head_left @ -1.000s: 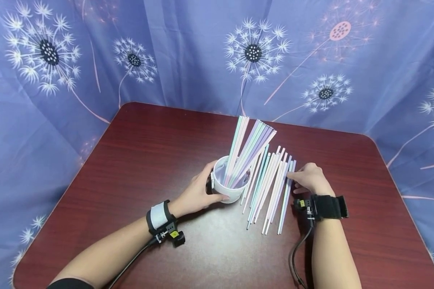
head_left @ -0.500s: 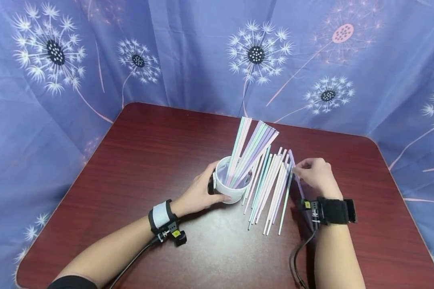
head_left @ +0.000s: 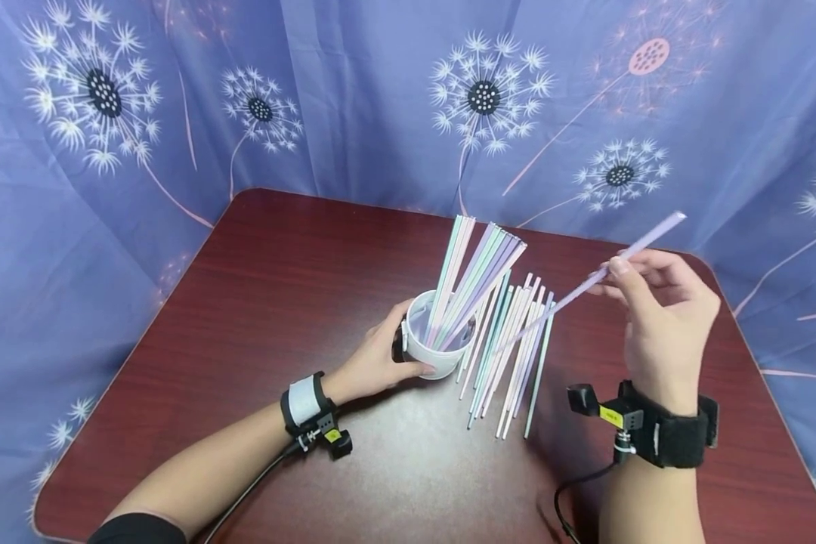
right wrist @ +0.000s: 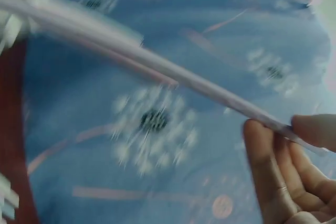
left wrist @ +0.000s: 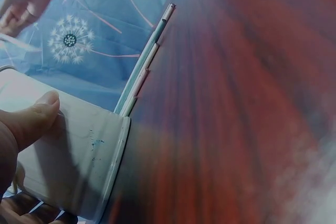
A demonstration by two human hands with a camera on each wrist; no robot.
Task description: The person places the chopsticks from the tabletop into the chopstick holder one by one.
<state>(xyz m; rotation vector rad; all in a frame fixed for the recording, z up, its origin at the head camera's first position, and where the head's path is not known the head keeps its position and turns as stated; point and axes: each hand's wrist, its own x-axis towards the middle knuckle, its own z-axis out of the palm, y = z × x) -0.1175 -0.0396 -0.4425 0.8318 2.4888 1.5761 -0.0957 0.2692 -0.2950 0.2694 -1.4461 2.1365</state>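
My left hand (head_left: 379, 355) grips the side of a white cup (head_left: 437, 364), thumb across its front. In the left wrist view the thumb presses on the cup wall (left wrist: 79, 150). Pastel straws (head_left: 476, 283) in green, pink and purple lean out of the cup to the right. Up at the right, my right hand (head_left: 666, 317) pinches one purple straw (head_left: 585, 285) between thumb and fingers. That straw slants, its lower end pointing left over the loose straws. In the right wrist view the pinched straw (right wrist: 210, 90) is somewhat blurred.
Several loose straws (head_left: 517, 355) lie side by side on the dark red table (head_left: 299, 264), just right of the cup. A blue curtain (head_left: 374, 113) with dandelion prints hangs behind the table. Cabled cameras are strapped to both wrists.
My right hand has picked a purple straw from the right edge of the loose row, then raised it up and to the right, tilting it. My left hand stays on the cup.
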